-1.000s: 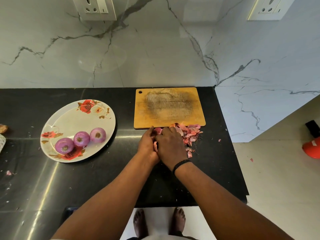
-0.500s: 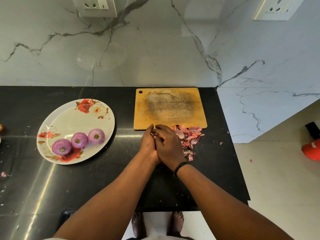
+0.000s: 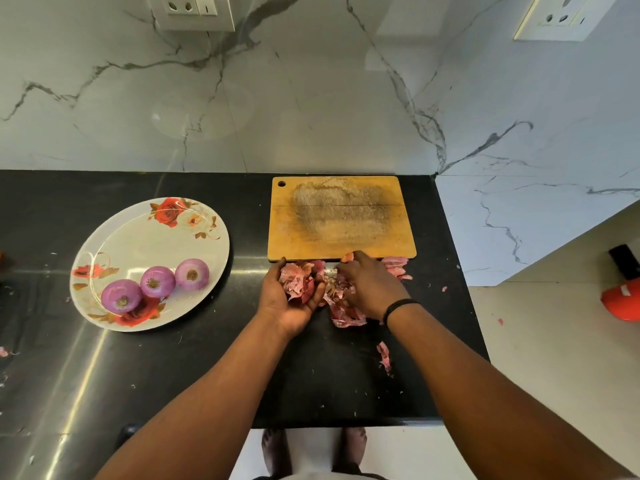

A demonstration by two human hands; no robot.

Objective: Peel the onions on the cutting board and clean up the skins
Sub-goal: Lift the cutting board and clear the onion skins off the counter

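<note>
This was a kitchen in a home. A shiny black counter [image 3: 104, 375] ran along a white marble wall [image 3: 311, 98] with grey lines in it. Two wall plugs [image 3: 194, 10] sat high on that wall. A worn wooden board [image 3: 341, 220] lay on the counter, with pink onion skins [image 3: 346, 318] just in front of it. A plate [image 3: 138, 233] with red roses held three peeled onions [image 3: 157, 281]. The person stood with bare feet [image 3: 275, 448] on a pale tile floor [image 3: 536, 341].
</note>
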